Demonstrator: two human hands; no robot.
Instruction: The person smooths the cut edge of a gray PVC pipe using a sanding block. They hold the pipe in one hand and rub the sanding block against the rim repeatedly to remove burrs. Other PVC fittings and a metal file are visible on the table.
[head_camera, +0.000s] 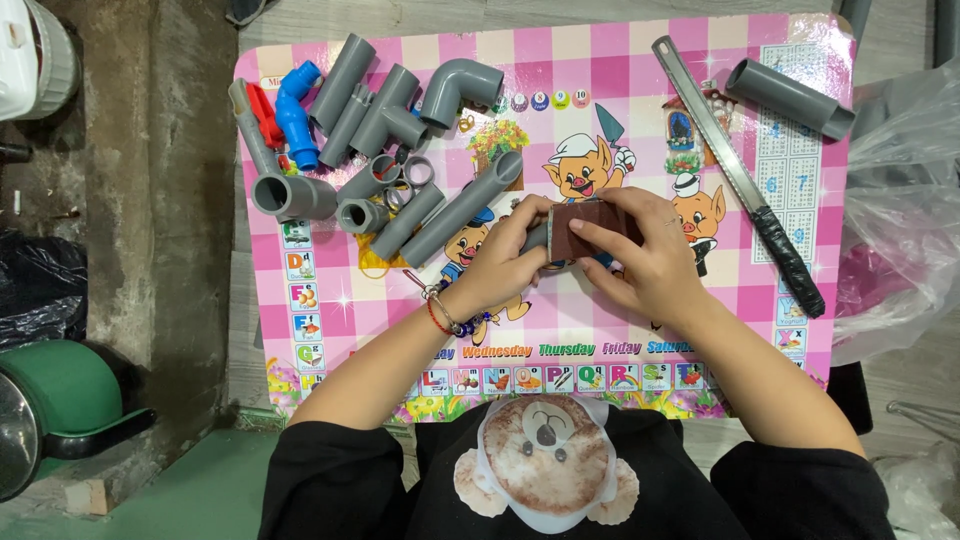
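Your left hand (505, 262) gripped a short grey pipe (537, 237) at table (600, 60) centre; your right hand (640, 255) closed a dark brown sandpaper sheet (583, 228) around it. Loose fittings (380, 130) lay at ten o'clock, a saw (735, 170) at two o'clock.

single head view, looking straight down from above the person's chest onto a small pink checkered table (700, 60), fairly close; table fills most of frame, concrete floor (140, 200) along the left, forearms entering from bottom.
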